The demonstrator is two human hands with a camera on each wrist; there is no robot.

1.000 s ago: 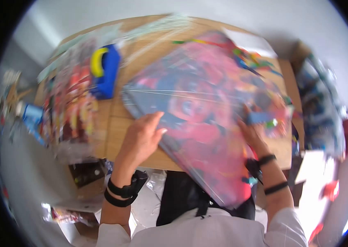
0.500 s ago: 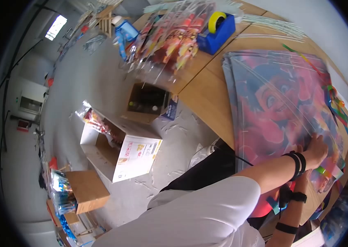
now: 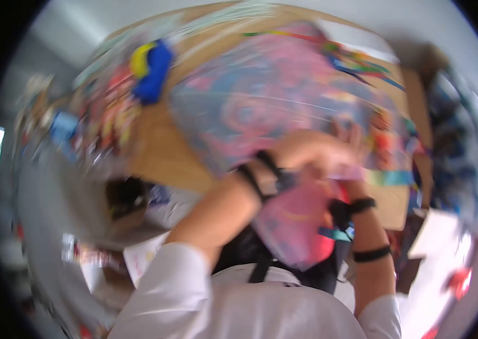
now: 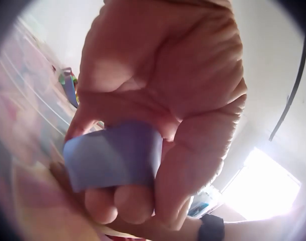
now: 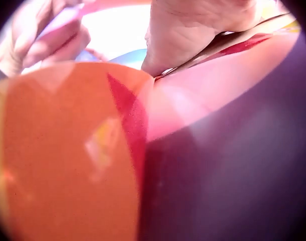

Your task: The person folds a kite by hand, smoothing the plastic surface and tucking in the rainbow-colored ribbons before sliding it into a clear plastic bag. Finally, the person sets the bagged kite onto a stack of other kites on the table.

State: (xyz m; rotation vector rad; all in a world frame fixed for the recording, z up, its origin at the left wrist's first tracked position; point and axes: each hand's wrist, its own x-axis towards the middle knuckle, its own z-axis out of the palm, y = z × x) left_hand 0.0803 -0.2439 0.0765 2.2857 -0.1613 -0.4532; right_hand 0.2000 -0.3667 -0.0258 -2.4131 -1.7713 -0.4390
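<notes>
A stack of pink and blue diamond kites (image 3: 239,73) printed with a cartoon face lies on the table, its near corner hanging over the front edge. My left hand (image 3: 318,152) reaches across it to my right hand (image 3: 352,138). In the left wrist view, the curled fingers of the left hand (image 4: 158,85) hold a bluish-purple strip of ribbon (image 4: 113,160). A rainbow-coloured ribbon (image 3: 388,178) extends to the right of both hands. In the right wrist view, the right palm (image 5: 198,30) rests along the kite sheet (image 5: 67,150); its fingertips are hidden there, but look extended in the blurred head view.
A blue tape dispenser (image 3: 157,73) with yellow tape stands at the table's left. Beside it lie wrapped printed packs (image 3: 112,110). Thin white rods (image 3: 222,22) are at the back, coloured ribbons (image 3: 357,62) at back right. Plastic-wrapped goods (image 3: 456,130) stand right of the table.
My left hand has moved from the stack's left edge rightward to beside the right hand. The head view swung left half a second ago, then back over the table.
</notes>
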